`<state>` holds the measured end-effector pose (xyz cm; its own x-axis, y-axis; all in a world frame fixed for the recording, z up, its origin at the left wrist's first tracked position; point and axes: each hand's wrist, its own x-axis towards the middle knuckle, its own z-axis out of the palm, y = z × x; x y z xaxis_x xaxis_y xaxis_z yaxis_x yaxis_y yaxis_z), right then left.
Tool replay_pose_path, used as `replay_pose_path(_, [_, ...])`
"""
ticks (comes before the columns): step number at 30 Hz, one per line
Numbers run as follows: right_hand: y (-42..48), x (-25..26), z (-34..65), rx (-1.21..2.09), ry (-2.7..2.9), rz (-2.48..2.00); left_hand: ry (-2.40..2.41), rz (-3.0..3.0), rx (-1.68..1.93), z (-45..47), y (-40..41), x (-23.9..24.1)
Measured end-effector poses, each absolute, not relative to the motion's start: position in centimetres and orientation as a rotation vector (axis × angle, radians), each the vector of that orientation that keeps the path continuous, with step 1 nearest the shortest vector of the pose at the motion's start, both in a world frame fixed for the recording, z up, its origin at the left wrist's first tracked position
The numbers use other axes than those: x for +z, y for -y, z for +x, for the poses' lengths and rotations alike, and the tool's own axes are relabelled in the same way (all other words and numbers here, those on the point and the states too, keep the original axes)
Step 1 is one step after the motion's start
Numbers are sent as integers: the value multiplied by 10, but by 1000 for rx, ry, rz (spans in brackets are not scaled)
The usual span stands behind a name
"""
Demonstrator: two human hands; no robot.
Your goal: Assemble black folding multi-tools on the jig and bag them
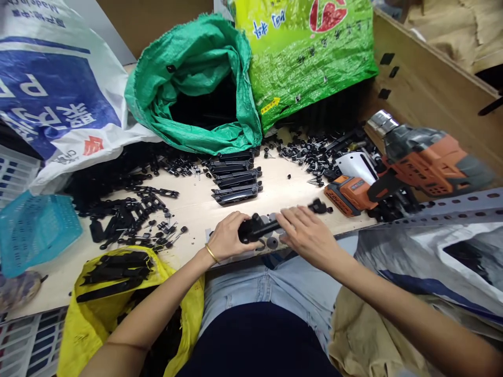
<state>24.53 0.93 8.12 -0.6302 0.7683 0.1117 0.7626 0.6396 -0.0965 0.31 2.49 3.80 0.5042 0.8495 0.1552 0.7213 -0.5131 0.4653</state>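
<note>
My left hand is closed round the thick end of a long black plastic part at the table's front edge. At the part's right end, the fingers of my right hand are bent over it, slightly blurred. A small black piece shows just beyond the right fingers, also smeared by motion. Grey round discs lie under the part, between the hands. In front of the hands, several finished-looking black bars lie in a stacked row.
An orange cordless power tool lies at right. Loose black pieces with metal pins and black links cover parts of the table. Around stand a green sack, a yellow bag, a blue basket and a bright green bag.
</note>
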Motion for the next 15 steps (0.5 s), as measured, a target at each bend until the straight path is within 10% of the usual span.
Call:
replay_pose_path(8, [-8,114,235,952,3096,-1154,-696,2563,273,-11,-13,82])
replay_pose_path(15, [40,112,214,1972,2116,-994,-722,1584,473,-6,48,82])
